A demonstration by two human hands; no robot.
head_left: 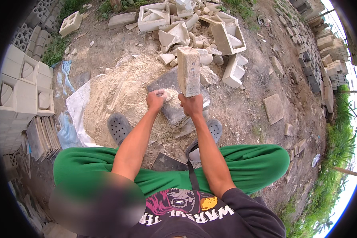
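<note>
My right hand [191, 105] is closed round the near end of a long, dusty wooden block [189, 73]. The block is raised, and dark spots like nail heads run along its side. My left hand [156, 100] pinches a small pale stone chunk [168, 95] at the fingertips, over a dark flat slab [173, 112] dusted with crumbs. The wooden block hides part of the slab. Against the slab's left side lies a broad heap of crushed, sandy yellow material [119, 89], spread on a white sheet [76, 102].
Broken pale blocks and rubble [174, 35] are piled beyond the slab. Pale moulded blocks [22, 83] are stacked at the left, beside thin leaning boards [43, 137]. A flat stone [273, 108] lies on the ground to the right. My grey clogs [119, 127] flank the work spot.
</note>
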